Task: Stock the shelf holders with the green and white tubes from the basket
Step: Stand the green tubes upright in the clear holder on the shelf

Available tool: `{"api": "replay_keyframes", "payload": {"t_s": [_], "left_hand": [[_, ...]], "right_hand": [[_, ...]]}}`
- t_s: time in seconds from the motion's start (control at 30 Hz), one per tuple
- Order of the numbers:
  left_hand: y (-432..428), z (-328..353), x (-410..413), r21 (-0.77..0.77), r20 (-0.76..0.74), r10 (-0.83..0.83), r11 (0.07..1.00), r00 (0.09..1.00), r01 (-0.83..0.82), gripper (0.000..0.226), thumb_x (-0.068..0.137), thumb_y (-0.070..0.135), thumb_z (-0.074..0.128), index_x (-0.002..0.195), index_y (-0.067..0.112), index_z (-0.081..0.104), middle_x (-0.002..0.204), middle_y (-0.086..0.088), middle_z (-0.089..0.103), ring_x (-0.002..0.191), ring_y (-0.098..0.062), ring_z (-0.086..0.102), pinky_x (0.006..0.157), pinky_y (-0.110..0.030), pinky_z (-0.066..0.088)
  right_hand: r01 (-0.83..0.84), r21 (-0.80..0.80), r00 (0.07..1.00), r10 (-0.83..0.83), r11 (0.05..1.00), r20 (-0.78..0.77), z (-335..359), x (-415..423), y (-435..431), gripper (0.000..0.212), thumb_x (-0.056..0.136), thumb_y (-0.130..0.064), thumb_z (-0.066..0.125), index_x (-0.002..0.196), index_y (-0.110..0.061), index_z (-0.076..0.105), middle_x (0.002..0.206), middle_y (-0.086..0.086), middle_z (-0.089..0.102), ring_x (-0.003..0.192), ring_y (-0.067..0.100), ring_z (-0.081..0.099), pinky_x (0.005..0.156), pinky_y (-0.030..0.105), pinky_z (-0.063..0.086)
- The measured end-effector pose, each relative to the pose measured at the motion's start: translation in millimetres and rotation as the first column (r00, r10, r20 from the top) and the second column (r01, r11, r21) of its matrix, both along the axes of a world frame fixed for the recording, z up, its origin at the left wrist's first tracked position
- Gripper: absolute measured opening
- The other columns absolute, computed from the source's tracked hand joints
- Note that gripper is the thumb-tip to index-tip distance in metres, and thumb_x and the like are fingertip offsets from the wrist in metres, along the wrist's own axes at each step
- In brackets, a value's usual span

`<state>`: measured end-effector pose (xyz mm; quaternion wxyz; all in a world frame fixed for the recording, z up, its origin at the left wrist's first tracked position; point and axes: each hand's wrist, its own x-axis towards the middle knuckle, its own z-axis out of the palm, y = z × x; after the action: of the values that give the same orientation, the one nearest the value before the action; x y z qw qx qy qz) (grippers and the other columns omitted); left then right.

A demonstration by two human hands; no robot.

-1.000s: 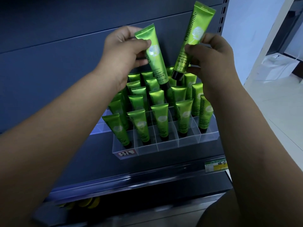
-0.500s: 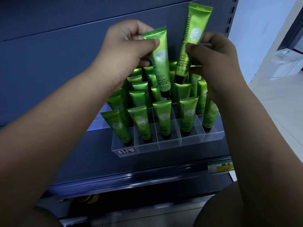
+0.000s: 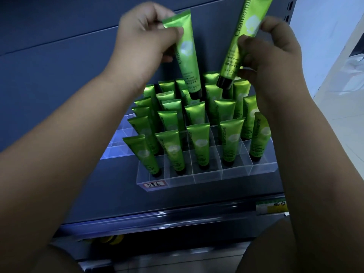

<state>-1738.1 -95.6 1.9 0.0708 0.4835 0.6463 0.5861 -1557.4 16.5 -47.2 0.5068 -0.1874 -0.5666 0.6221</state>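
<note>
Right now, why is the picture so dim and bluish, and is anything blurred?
Head view: dim, with a blue cast on the shelf panel; a pale glow shows left of the clear holder; the left hand is smeared by motion; the tube in the right hand is sharp enough to read Chamomile.

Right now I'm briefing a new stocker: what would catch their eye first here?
The left hand and right hand, up near the dark shelf back, each hold a bright green tube cap-down: the left tube and the right tube. Below them, a clear divided holder is crowded with matching tubes.
</note>
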Motion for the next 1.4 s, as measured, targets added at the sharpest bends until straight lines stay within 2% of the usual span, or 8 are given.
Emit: {"api": "replay_keyframes", "payload": {"t_s": [0.13,0.3,0.5,0.63,0.93,1.13,1.3,1.4], "left_hand": [[7,-15,-5,-0.063,-0.026,-0.003,0.998,1.0,0.001,0.013,0.088,0.013,0.075,0.09,0.021,0.066,0.076,0.005,0.066,0.076,-0.016,0.068,0.07,-0.035,0.058],[15,-28,-6,-0.141,-0.087,-0.023,0.99,0.996,0.011,0.012,0.088,0.014,0.078,0.09,0.021,0.069,0.081,-0.012,0.066,0.066,-0.013,0.065,0.067,-0.033,0.058],[21,-35,-4,-0.217,-0.106,-0.009,0.976,0.994,-0.014,0.011,0.085,0.011,0.082,0.092,0.008,0.074,0.075,-0.01,0.066,0.067,-0.017,0.061,0.064,-0.031,0.053],[23,-40,-7,-0.264,-0.127,0.039,0.962,0.991,-0.071,0.011,0.077,0.013,0.088,0.078,0.016,0.077,0.062,0.009,0.063,0.053,-0.003,0.049,0.055,-0.017,0.04],[22,-51,-11,-0.319,-0.179,0.06,0.941,0.982,-0.115,0.009,0.08,0.016,0.085,0.088,0.012,0.082,0.077,-0.002,0.072,0.065,-0.003,0.055,0.064,-0.015,0.044],[23,-54,-12,-0.355,-0.245,0.045,0.925,0.968,-0.133,0.004,0.083,0.02,0.082,0.086,0.017,0.082,0.072,0.003,0.071,0.06,0.001,0.055,0.061,-0.015,0.044],[25,-58,-7,-0.376,-0.323,0.012,0.916,0.946,-0.14,0.003,0.082,0.02,0.083,0.085,0.019,0.081,0.071,0.007,0.071,0.061,0.002,0.054,0.063,-0.015,0.045],[25,-58,-5,-0.393,-0.356,-0.01,0.909,0.934,-0.14,0.003,0.082,0.02,0.083,0.084,0.019,0.081,0.072,0.009,0.07,0.063,0.002,0.055,0.064,-0.015,0.046]], "right_hand": [[0.004,0.001,1.0,-0.004,1.0,0.023,-1,-1,5,0.024,0.093,-0.007,0.064,0.116,-0.011,0.06,0.075,-0.002,0.063,0.06,0.01,0.06,0.064,0.034,0.054],[-0.009,0.022,0.996,0.007,1.0,0.084,-5,-3,10,0.02,0.092,-0.008,0.066,0.111,-0.009,0.061,0.088,0.01,0.067,0.069,0.019,0.067,0.066,0.041,0.06],[0.005,0.086,0.99,-0.017,0.996,0.14,2,-9,17,0.016,0.091,-0.012,0.068,0.102,-0.009,0.057,0.094,0.012,0.069,0.079,0.029,0.072,0.072,0.052,0.063],[0.047,0.166,0.988,-0.07,0.985,0.141,4,-19,17,0.022,0.093,-0.026,0.07,0.096,-0.009,0.056,0.083,0.011,0.059,0.072,0.034,0.062,0.068,0.064,0.056],[0.061,0.185,0.944,-0.117,0.981,0.309,2,-33,28,0.035,0.077,-0.03,0.078,0.082,-0.005,0.054,0.079,0.015,0.053,0.068,0.022,0.056,0.071,0.061,0.055],[0.13,0.352,0.877,-0.273,0.927,0.396,0,-31,35,0.036,0.072,-0.031,0.073,0.097,-0.008,0.062,0.088,0.018,0.072,0.074,0.034,0.071,0.068,0.055,0.059],[0.119,0.437,0.814,-0.339,0.892,0.472,1,-31,38,0.038,0.066,-0.026,0.067,0.088,0.002,0.055,0.084,0.029,0.056,0.065,0.032,0.058,0.064,0.054,0.054],[0.037,0.485,0.784,-0.326,0.874,0.529,0,-31,33,0.03,0.073,-0.027,0.068,0.085,-0.001,0.06,0.071,0.019,0.05,0.061,0.031,0.046,0.055,0.038,0.042]]}}
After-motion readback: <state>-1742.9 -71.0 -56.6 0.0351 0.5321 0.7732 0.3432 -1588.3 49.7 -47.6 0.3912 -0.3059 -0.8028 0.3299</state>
